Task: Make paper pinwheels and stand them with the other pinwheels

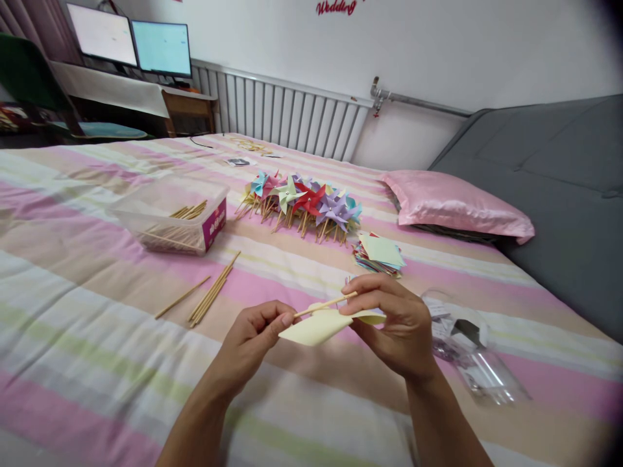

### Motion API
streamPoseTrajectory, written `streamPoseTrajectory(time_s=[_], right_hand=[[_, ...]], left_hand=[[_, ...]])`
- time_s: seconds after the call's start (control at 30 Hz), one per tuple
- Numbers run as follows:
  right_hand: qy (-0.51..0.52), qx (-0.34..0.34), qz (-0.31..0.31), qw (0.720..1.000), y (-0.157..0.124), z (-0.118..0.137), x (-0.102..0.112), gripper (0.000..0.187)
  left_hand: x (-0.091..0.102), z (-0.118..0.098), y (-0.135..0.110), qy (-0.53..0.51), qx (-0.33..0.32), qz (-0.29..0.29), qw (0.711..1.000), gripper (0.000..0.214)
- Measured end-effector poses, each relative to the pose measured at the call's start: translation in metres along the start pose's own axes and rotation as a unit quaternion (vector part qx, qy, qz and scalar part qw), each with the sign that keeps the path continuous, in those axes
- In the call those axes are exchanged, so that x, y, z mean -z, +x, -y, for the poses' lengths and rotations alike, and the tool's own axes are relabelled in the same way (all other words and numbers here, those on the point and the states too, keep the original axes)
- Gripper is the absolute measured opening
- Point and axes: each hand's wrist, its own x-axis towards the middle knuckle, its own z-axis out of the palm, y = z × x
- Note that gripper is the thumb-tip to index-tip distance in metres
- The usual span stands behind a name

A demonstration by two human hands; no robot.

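Observation:
Between my hands is a pale yellow paper pinwheel (318, 327), with a thin wooden stick (321, 305) lying across its back. My left hand (257, 331) pinches one end of the stick between thumb and fingers, close to a paper corner. My right hand (389, 318) is closed on the pinwheel and the stick's other end, its fingers above and thumb below. Whether a pin joins paper and stick is hidden by my right fingers. Beyond my hands, several finished pinwheels (309, 200) in mixed colours lie in a bunch on their sticks.
A clear plastic tub (168, 217) of sticks stands at left, with several loose sticks (214, 292) before it. A stack of coloured paper squares (378, 253) lies right of the pinwheels. Clear plastic packaging (479, 363) is at right. A pink pillow (457, 204) rests by the grey headboard (545, 175).

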Motion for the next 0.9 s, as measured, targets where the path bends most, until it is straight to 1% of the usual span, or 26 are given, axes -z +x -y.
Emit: streamPoseTrajectory(time_s=[0.23, 0.43, 0.7, 0.9], right_hand=[[0.004, 0.004, 0.001, 1.0, -0.0007, -0.0003, -0.0009, 0.014], [0.004, 0.005, 0.0, 1.0, -0.0007, -0.0007, -0.0015, 0.014], [0.002, 0.002, -0.006, 1.0, 0.0007, 0.0016, -0.0017, 0.012], [0.013, 0.0, -0.005, 1.0, 0.0007, 0.0018, -0.0018, 0.012]], left_hand=[[-0.0005, 0.0001, -0.0004, -0.009, 0.008, -0.003, 1.0, 0.028], [0.001, 0.0014, -0.0002, 0.011, 0.022, -0.001, 1.0, 0.032], [-0.0004, -0.0009, -0.0004, 0.02, 0.02, 0.001, 1.0, 0.034], [0.0014, 0.0023, -0.0005, 0.025, 0.03, 0.009, 0.999, 0.035]])
